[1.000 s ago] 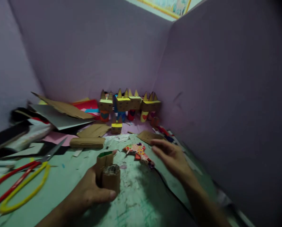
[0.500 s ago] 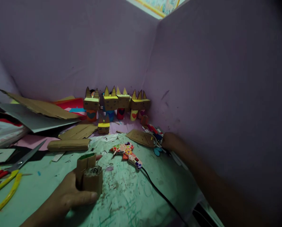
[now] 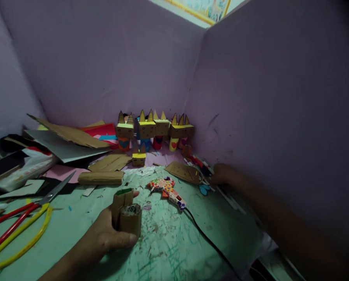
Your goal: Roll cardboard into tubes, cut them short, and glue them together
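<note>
My left hand (image 3: pixel 104 236) is wrapped round a small cardboard box piece (image 3: pixel 126 213) that stands on the green mat (image 3: pixel 168 249). My right hand (image 3: pixel 223 174) reaches far right to a pile of markers and small items (image 3: pixel 202 166) by the purple wall; its fingers are dark and hidden. A colourfully patterned glue gun (image 3: pixel 167 188) lies between the hands, its black cord (image 3: pixel 209 242) running toward me. A flat cardboard piece (image 3: pixel 183 172) lies just left of my right hand.
A row of cardboard cat figures (image 3: pixel 151 130) stands in the back corner, a small one (image 3: pixel 139 156) in front. Large scissors with red and yellow handles (image 3: pixel 19 222) lie left. Cardboard sheets and coloured paper (image 3: pixel 71 138) pile up at back left, beside a cardboard roll (image 3: pixel 100 178).
My right hand moved from near the glue gun out to the pile of items by the right wall. My left hand kept hold of the cardboard box piece.
</note>
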The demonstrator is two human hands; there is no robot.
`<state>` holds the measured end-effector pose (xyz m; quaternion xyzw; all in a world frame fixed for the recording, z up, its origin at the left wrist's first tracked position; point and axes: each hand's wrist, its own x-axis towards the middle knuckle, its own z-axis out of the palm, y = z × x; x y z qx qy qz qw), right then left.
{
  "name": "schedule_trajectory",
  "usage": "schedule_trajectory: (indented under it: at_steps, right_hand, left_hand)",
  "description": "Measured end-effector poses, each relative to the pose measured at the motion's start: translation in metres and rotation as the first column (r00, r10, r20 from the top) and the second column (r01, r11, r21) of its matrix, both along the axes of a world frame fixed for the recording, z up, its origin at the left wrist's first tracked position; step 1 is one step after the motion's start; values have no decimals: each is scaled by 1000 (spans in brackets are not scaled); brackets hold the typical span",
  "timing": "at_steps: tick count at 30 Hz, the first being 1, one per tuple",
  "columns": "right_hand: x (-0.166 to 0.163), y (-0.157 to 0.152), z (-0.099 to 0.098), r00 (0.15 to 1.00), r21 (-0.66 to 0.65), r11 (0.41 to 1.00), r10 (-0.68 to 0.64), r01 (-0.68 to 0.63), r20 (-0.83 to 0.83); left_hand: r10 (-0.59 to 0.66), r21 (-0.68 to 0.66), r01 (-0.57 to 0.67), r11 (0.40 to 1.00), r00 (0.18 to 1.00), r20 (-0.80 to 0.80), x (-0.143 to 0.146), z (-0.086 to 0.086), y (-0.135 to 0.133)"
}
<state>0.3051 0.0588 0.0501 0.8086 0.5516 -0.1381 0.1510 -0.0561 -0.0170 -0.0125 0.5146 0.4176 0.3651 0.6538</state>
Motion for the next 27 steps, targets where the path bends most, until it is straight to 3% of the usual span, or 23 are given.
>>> schedule_trajectory:
  at_steps: [5,8,9,10,12,13,14,16,18,22,25,27]
  right_hand:
    - [2,-23,39,999,225,974,30,-23,-28]
    - [-9,-45,43,935,425,905,179,-34,-306]
    - [-17,-52,39,793,546,835,288,66,-537]
    - [-27,-58,33,564,594,783,412,182,-716]
    - [-53,-68,16,75,558,726,581,401,-810]
    - [-70,-71,7,-95,500,725,606,474,-790]
    - [-86,-73,-1,-218,454,742,611,494,-761]
    - [-119,-75,-17,-377,404,742,638,535,-672]
    - [-145,-73,-32,-432,387,752,636,534,-640]
    - [-171,-71,-55,-325,486,731,662,479,-676]
    - [-177,-72,-62,-258,507,726,659,465,-707]
    - [-179,-72,-63,-208,520,722,655,458,-726]
  left_hand:
    - [-88,-16,88,996,996,11,-3,-1,0]
    - [-125,-11,126,992,991,48,-2,-1,-1]
    - [-131,-4,132,991,989,63,-1,-2,-1]
    - [-136,0,137,991,988,78,0,-3,-1]
    - [-144,-8,146,989,984,106,1,-5,-1]
    - [-144,-12,146,989,983,115,2,-7,-1]
    - [-146,-12,148,989,982,121,2,-8,0]
    - [-150,-2,152,988,981,123,2,-10,0]
    - [-161,12,160,987,979,124,1,-10,1]
    - [-123,-39,134,990,969,216,3,-4,1]
    - [89,-179,-26,983,930,357,3,5,2]
    - [258,-287,-150,946,885,387,2,11,5]
